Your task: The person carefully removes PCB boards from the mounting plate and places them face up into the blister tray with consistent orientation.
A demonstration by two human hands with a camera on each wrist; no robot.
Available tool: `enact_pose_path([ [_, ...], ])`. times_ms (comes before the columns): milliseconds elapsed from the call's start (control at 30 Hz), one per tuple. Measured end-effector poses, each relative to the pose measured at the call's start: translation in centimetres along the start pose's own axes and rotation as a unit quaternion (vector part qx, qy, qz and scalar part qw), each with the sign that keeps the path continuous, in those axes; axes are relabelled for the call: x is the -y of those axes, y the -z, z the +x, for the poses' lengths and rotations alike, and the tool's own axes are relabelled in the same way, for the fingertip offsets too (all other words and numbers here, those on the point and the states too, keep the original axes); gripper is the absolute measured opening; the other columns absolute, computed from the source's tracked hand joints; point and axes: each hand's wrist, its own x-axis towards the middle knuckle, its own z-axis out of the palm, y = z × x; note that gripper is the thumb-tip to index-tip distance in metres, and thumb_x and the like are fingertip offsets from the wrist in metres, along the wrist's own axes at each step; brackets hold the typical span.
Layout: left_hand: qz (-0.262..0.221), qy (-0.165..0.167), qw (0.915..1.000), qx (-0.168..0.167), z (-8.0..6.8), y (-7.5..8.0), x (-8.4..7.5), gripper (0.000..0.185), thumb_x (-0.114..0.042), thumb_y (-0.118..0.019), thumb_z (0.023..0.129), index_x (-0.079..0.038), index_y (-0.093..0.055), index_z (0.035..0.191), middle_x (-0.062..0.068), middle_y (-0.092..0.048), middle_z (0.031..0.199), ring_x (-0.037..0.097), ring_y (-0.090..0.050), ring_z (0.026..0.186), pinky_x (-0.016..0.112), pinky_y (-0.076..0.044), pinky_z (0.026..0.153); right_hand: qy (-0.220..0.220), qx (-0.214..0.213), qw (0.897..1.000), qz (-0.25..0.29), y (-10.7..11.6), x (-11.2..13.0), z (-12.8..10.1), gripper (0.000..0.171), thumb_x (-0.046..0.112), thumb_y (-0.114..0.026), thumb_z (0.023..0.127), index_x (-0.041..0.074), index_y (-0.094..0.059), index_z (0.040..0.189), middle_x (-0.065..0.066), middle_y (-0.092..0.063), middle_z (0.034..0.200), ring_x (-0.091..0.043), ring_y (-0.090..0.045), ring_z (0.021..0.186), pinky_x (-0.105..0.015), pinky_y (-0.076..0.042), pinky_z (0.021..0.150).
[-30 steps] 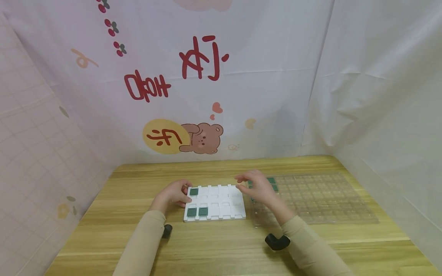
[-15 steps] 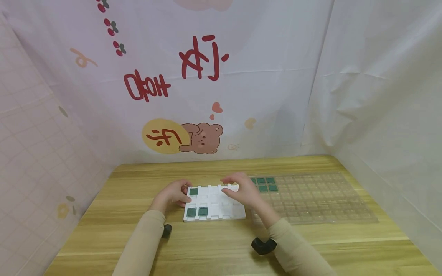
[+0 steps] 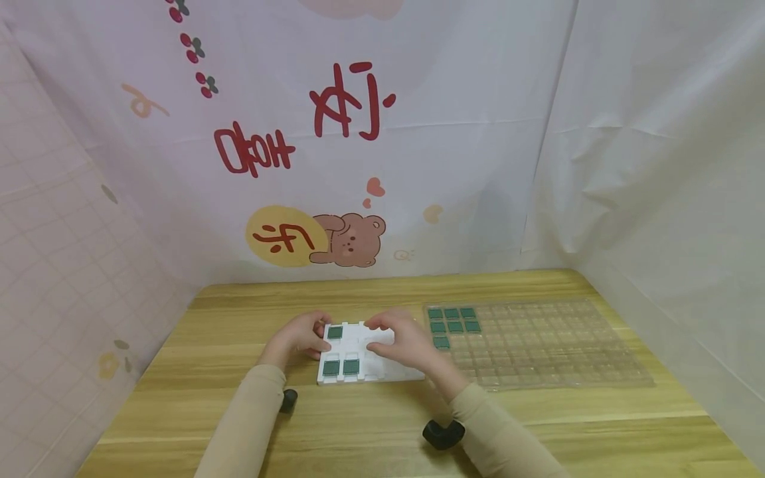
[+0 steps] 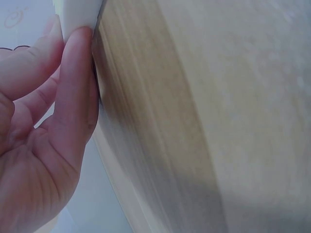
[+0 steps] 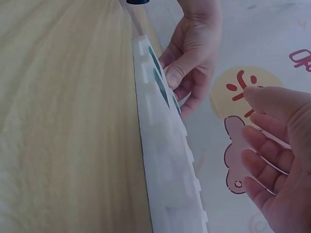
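Two bare hands work at a white foam tray (image 3: 370, 355), a flat rectangular block moulded with rows of square pockets and small raised tabs between them. At the tray's left edge, the left hand (image 3: 301, 337) pinches the rim, thumb on top beside a pocket and fingers curled under; the left wrist view shows those fingers (image 4: 73, 97) pressed against the tray's smooth white corner. Over the tray's middle the right hand (image 3: 402, 345) hovers palm down, fingers loosely bent; in the right wrist view its fingertips (image 5: 265, 99) are drawn together, but whether they pinch anything small I cannot tell.

Three dark green square chips (image 3: 335, 332) lie in pockets at the tray's left end, one in the far row and two side by side in the near row; they look thin, flat and matte. The remaining visible pockets are white.

Just right of the foam tray lies a larger clear plastic tray (image 3: 556, 352), glossy and thin, embossed with a fine grid of square cells. Seven more green chips (image 3: 451, 322) sit in its far left corner, nearest the foam tray.

Both trays rest on a light wooden table (image 3: 538, 425) with long straight grain. Beige ribbed sleeves (image 3: 251, 418) cover both forearms. Behind the foam tray hangs a pale wrinkled cloth backdrop (image 3: 418, 166) printed with red characters and a brown cartoon bear (image 3: 349, 239).
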Motion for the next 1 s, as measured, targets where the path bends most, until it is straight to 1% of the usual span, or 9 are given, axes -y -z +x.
enact_pose_path([
  [133,0.007,-0.008,0.9999,-0.002,0.2,0.0,0.3,0.052,0.008,-0.077,0.079,-0.001,-0.056,0.126,0.015,-0.049,0.097,0.024,-0.054,0.082,0.031,-0.059,0.062,-0.013,0.025,1.0,-0.001,-0.5,0.3,0.0,0.036,0.022,-0.08,0.084,0.01,-0.07,0.117,0.001,-0.067,0.112,-0.019,-0.058,0.101,-0.037,-0.048,0.09],
  [233,0.012,-0.011,0.9999,-0.003,0.3,0.0,0.4,0.051,0.008,-0.077,0.08,-0.002,-0.056,0.125,0.015,-0.049,0.096,0.024,-0.054,0.082,0.031,-0.059,0.061,-0.014,0.039,0.999,0.001,-0.7,0.7,0.0,0.036,0.022,-0.079,0.085,0.009,-0.069,0.117,0.0,-0.067,0.114,-0.021,-0.058,0.102,-0.038,-0.048,0.091],
  [467,0.01,-0.011,0.9999,-0.003,0.4,-0.1,0.5,0.05,0.008,-0.077,0.08,-0.003,-0.057,0.124,0.014,-0.049,0.096,0.023,-0.054,0.081,0.031,-0.059,0.061,-0.002,0.053,0.998,-0.018,-1.7,0.9,0.3,0.036,0.023,-0.081,0.083,0.009,-0.07,0.115,0.001,-0.068,0.112,-0.021,-0.058,0.1,-0.034,-0.049,0.089],
  [733,0.011,-0.015,0.9998,-0.004,0.5,-0.1,0.5,0.05,0.009,-0.077,0.079,-0.002,-0.057,0.124,0.014,-0.049,0.095,0.023,-0.054,0.079,0.031,-0.059,0.06,-0.012,0.08,0.995,-0.055,-2.2,1.8,0.3,0.039,0.027,-0.082,0.081,0.012,-0.071,0.115,0.002,-0.068,0.109,-0.019,-0.057,0.103,-0.033,-0.049,0.088],
  [900,0.012,-0.016,0.9998,-0.005,0.4,-0.1,0.5,0.05,0.009,-0.077,0.079,-0.002,-0.057,0.124,0.014,-0.05,0.095,0.022,-0.054,0.078,0.031,-0.059,0.06,-0.016,0.091,0.991,-0.097,-3.0,1.9,0.4,0.037,0.029,-0.083,0.078,0.015,-0.072,0.111,0.005,-0.068,0.104,-0.018,-0.057,0.102,-0.031,-0.049,0.088],
  [1000,0.012,-0.015,0.9998,-0.004,0.3,0.0,0.5,0.05,0.009,-0.077,0.079,-0.002,-0.058,0.124,0.014,-0.05,0.096,0.022,-0.055,0.078,0.031,-0.059,0.061,-0.016,0.091,0.989,-0.119,-3.3,2.1,0.5,0.035,0.029,-0.084,0.076,0.017,-0.074,0.107,0.006,-0.068,0.1,-0.018,-0.058,0.099,-0.029,-0.049,0.085],
])
